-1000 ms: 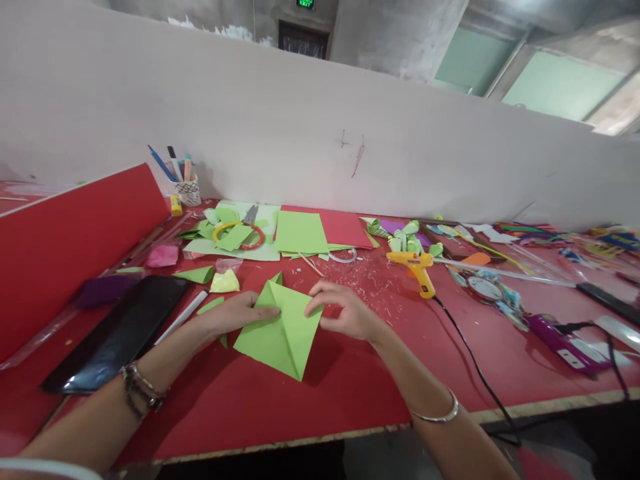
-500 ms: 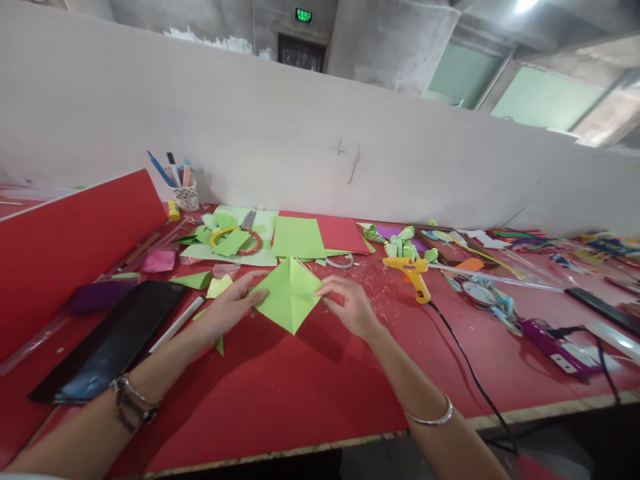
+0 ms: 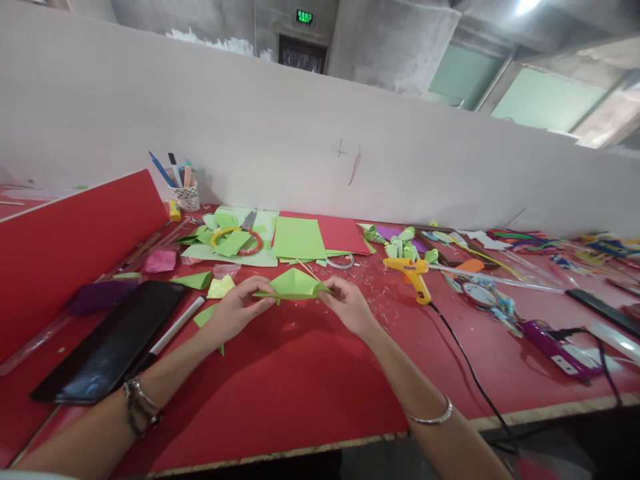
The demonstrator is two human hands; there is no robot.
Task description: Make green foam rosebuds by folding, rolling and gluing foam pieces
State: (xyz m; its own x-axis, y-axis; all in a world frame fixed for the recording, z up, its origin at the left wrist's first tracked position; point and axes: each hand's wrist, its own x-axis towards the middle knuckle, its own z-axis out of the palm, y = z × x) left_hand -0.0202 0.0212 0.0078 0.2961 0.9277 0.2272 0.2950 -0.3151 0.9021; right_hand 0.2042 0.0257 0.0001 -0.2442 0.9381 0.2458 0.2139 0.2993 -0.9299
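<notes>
A folded light-green paper (image 3: pixel 295 284) is held just above the red table (image 3: pixel 300 393), tilted nearly edge-on to me. My left hand (image 3: pixel 239 308) pinches its left corner. My right hand (image 3: pixel 347 305) pinches its right corner. Both hands have their fingers closed on the paper. Small green scraps (image 3: pixel 206 315) lie under my left wrist.
A black tablet (image 3: pixel 107 343) and a white pen (image 3: pixel 176 326) lie at the left. Green sheets (image 3: pixel 299 238), scissors (image 3: pixel 239 232) and a pen cup (image 3: pixel 186 195) sit behind. A yellow glue gun (image 3: pixel 413 272) with its black cord (image 3: pixel 470 373) lies at the right, amid craft clutter. A white partition (image 3: pixel 320 153) backs the table.
The green paper lay flat on the table, then was lifted and tipped up between both hands until it is now almost edge-on. Both hands moved slightly away from me.
</notes>
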